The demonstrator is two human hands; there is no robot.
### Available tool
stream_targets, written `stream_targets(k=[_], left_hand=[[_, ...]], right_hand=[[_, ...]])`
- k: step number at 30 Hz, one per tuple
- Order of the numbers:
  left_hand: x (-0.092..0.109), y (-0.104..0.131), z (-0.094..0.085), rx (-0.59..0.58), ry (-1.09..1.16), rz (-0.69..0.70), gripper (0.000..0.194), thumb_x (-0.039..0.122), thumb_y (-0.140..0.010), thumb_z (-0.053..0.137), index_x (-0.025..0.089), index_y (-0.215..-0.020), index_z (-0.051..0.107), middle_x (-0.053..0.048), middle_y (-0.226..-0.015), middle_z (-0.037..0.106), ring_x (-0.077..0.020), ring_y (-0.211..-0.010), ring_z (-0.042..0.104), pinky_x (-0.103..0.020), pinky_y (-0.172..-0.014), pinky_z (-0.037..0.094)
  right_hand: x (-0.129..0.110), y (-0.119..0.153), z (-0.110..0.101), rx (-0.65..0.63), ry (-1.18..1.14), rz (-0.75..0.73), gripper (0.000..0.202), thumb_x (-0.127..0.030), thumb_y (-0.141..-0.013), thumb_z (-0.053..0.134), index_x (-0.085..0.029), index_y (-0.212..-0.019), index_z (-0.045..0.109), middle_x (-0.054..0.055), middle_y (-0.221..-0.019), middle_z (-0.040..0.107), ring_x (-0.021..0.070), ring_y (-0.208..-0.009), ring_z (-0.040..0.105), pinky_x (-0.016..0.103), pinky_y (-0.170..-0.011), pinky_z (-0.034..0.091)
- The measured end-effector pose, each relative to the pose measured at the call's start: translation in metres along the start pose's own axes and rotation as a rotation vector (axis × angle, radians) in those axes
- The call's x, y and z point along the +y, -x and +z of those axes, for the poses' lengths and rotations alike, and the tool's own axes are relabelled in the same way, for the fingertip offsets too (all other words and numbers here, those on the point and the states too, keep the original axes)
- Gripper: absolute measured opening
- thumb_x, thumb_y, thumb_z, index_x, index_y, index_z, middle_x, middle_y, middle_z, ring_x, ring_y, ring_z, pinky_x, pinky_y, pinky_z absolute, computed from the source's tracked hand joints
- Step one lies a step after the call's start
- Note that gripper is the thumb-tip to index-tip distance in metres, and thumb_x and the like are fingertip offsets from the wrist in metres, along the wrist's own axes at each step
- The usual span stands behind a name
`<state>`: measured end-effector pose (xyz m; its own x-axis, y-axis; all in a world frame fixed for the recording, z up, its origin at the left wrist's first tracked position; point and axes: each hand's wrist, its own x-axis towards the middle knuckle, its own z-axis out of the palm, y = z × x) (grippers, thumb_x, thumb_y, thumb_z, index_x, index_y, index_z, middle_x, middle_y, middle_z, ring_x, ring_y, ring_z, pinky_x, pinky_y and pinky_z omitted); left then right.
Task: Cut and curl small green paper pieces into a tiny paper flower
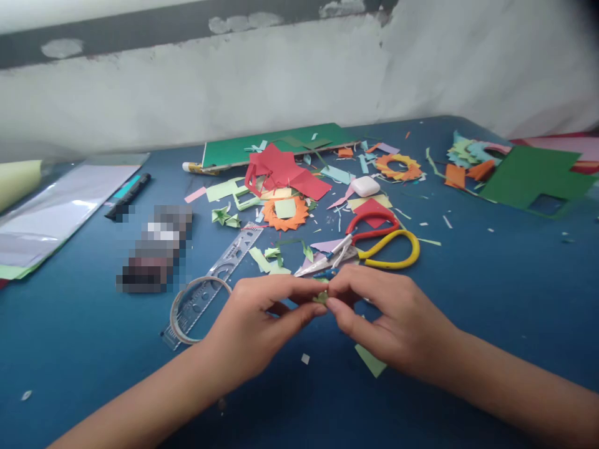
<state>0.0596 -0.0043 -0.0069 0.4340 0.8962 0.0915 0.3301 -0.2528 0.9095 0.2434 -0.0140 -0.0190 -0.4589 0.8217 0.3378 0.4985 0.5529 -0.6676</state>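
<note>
Between my fingertips is a small piece of light green paper [321, 297], mostly hidden by the fingers. My left hand [266, 318] pinches it from the left, thumb below and fingers above. From the other side my right hand [388, 312] grips the same piece, its thumb and forefinger nearly meeting the left ones. Just beyond the hands lie scissors [390, 249] with one red and one yellow handle loop. A roll of tape [176, 312] rests on a clear ruler [236, 246] left of my left hand. A light green paper scrap [371, 360] lies under my right wrist.
Orange [286, 215] and yellow-orange [399, 167] paper rings, red paper [285, 171], a white eraser [365, 186] and folded green pieces [225, 216] lie beyond. Green card [533, 181] is at right. Left are a blurred-out object [156, 249], a black pen-like item [128, 194] and plastic-wrapped sheets [70, 206].
</note>
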Motion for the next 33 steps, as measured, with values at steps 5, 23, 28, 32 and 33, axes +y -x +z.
stream_targets(k=[5,23,28,32,33], left_hand=[[-0.002,0.002,0.000,0.017,-0.001,0.055,0.020,0.005,-0.075,0.066,0.019,-0.087,0.073,-0.001,-0.080,0.076,-0.0121,-0.068,0.068,-0.016,-0.055,0.055],[-0.011,-0.010,-0.032,0.217,-0.103,0.036,0.017,0.020,-0.082,0.061,0.018,-0.096,0.070,-0.005,-0.087,0.064,-0.0138,-0.075,0.062,-0.021,-0.057,0.055],[-0.013,-0.009,-0.029,0.237,-0.115,0.002,0.010,0.023,-0.080,0.065,0.018,-0.088,0.067,-0.003,-0.081,0.067,-0.0139,-0.073,0.063,-0.022,-0.058,0.053],[-0.010,-0.008,-0.028,0.215,-0.131,0.006,0.005,0.022,-0.080,0.064,0.018,-0.081,0.067,-0.002,-0.077,0.068,-0.0132,-0.070,0.063,-0.021,-0.057,0.053],[-0.009,-0.008,-0.028,0.210,-0.131,0.009,0.004,0.020,-0.079,0.064,0.018,-0.080,0.066,-0.001,-0.076,0.069,-0.0128,-0.069,0.063,-0.021,-0.057,0.053]], right_hand=[[0.001,-0.002,0.001,-0.006,0.007,0.026,0.015,-0.014,-0.086,0.046,-0.016,-0.078,0.058,-0.001,-0.065,0.058,0.0094,-0.058,0.053,0.020,-0.053,0.040],[0.021,-0.009,-0.024,-0.231,0.333,0.124,0.006,-0.017,-0.085,0.055,-0.018,-0.087,0.061,0.002,-0.082,0.067,0.0159,-0.069,0.063,0.027,-0.060,0.047],[0.015,-0.006,-0.010,-0.355,0.377,0.108,0.009,-0.013,-0.080,0.062,-0.017,-0.088,0.060,0.003,-0.082,0.066,0.0165,-0.072,0.064,0.026,-0.061,0.049],[0.015,-0.005,-0.004,-0.332,0.400,0.058,0.014,-0.008,-0.080,0.057,-0.017,-0.090,0.062,0.005,-0.083,0.067,0.0176,-0.074,0.065,0.028,-0.063,0.051],[0.016,-0.005,-0.004,-0.327,0.390,0.046,0.016,-0.008,-0.080,0.056,-0.017,-0.092,0.063,0.005,-0.085,0.068,0.0182,-0.077,0.065,0.029,-0.065,0.052]])
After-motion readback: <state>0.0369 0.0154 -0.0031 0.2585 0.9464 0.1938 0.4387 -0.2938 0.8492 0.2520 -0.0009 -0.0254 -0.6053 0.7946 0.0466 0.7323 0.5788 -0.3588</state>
